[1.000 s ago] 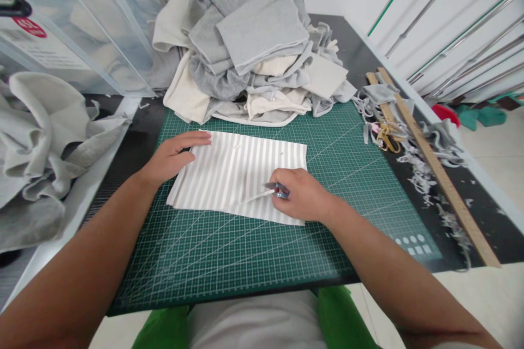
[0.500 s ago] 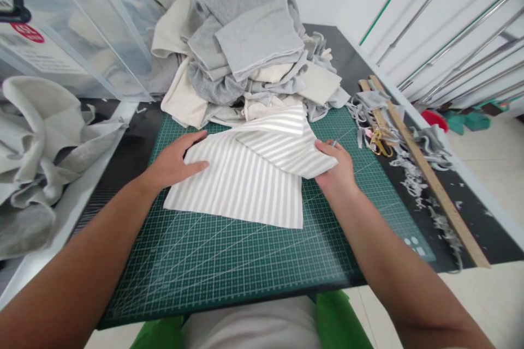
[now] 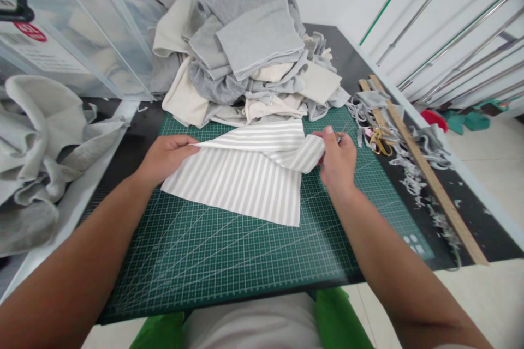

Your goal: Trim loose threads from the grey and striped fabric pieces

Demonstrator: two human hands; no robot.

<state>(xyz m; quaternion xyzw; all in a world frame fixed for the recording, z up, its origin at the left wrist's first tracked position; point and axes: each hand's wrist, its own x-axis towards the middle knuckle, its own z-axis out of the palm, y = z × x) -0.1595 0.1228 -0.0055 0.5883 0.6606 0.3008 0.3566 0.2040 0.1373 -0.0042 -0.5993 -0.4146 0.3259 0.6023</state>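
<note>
One striped fabric piece lies on one green cutting mat, pinched by two hands: left hand, right hand. One heap of grey and cream cloth (pieces too tangled to count). Two wooden rulers. One pair of scissors.
</note>
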